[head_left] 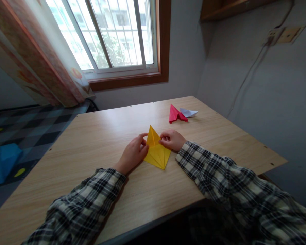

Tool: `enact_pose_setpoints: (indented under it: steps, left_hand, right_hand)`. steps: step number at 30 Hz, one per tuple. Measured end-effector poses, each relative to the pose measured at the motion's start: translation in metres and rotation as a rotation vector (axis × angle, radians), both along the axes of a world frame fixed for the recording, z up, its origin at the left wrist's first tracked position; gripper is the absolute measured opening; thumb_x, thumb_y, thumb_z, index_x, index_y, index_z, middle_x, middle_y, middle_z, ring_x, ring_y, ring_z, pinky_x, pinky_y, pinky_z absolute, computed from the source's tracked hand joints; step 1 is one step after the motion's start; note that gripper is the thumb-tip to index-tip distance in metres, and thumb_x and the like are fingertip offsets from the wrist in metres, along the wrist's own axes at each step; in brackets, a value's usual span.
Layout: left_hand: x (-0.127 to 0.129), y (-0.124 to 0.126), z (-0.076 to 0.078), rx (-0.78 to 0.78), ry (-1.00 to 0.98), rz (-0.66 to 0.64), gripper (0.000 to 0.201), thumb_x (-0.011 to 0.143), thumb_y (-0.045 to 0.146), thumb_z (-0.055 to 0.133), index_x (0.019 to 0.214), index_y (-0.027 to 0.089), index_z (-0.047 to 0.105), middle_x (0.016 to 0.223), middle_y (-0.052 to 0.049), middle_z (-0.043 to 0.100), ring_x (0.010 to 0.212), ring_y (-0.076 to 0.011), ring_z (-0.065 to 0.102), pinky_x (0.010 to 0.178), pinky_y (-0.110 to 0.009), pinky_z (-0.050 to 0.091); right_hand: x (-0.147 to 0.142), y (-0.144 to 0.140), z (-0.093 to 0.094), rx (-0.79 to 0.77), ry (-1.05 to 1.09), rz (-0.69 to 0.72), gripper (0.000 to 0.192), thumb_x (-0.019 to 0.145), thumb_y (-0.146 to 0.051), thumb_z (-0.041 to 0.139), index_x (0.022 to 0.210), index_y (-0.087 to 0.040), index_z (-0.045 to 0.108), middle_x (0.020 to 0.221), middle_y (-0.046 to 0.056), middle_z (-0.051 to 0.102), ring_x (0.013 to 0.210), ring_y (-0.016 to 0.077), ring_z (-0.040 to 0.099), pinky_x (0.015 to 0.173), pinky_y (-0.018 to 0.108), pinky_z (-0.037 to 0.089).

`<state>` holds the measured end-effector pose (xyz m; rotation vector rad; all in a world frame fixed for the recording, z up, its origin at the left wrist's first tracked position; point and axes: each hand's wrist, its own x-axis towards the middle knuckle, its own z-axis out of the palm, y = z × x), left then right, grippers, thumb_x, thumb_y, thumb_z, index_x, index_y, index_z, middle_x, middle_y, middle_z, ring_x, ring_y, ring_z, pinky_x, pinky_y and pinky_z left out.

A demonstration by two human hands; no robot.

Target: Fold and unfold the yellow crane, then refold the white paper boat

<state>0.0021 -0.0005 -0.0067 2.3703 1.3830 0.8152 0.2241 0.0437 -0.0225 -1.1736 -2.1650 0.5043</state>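
A yellow sheet of origami paper (158, 154), folded to a pointed shape with creases, lies on the wooden table between my hands. One tip points away from me, another towards the front edge. My left hand (135, 149) pinches the paper's left side with thumb and index finger. On the right side, the bent fingers of my right hand (172, 139) grip its edge. Parts of both side edges are hidden under my fingers.
Behind my right hand, a red folded paper (177, 115) touches or overlaps a white paper boat (188, 112). The table (97, 143) meets a wall below the window. A blue folded paper (5, 161) rests on checked cloth (58, 122) at the left.
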Motion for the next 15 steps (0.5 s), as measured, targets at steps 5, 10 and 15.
enact_pose_setpoints:
  steps: [5, 10, 15]
  left_hand:
    - [0.0, 0.0005, -0.0004, -0.001, -0.005, -0.023, 0.042, 0.088, 0.021, 0.049, 0.13, 0.018, 0.048, 0.09, -0.005, 0.067, 0.081, -0.019, 0.062, 0.076, -0.035, 0.048]
    - [0.0009, -0.0008, 0.0017, -0.022, 0.012, -0.014, 0.04, 0.089, 0.022, 0.048, 0.129, 0.016, 0.05, 0.091, -0.006, 0.067, 0.079, -0.0188, 0.062, 0.074, -0.034, 0.048]
    - [0.0003, -0.001, 0.0028, -0.016, 0.031, -0.019, 0.035, 0.091, 0.026, 0.05, 0.124, 0.016, 0.055, 0.09, -0.006, 0.067, 0.077, -0.0184, 0.062, 0.07, -0.032, 0.047]
  right_hand:
    - [-0.0005, 0.0006, -0.0015, 0.018, 0.008, 0.008, 0.009, 0.08, -0.022, 0.067, 0.073, -0.016, 0.068, 0.067, -0.001, 0.059, 0.067, 0.0128, 0.049, 0.064, 0.026, 0.033]
    - [-0.0004, 0.0009, -0.0008, 0.03, -0.023, 0.043, 0.021, 0.083, -0.027, 0.066, 0.065, -0.016, 0.062, 0.064, -0.001, 0.055, 0.065, 0.0126, 0.046, 0.063, 0.027, 0.031]
    - [-0.0009, -0.0008, 0.0011, 0.058, -0.011, 0.117, 0.02, 0.081, -0.025, 0.067, 0.064, -0.017, 0.06, 0.065, -0.001, 0.055, 0.067, 0.013, 0.047, 0.067, 0.027, 0.032]
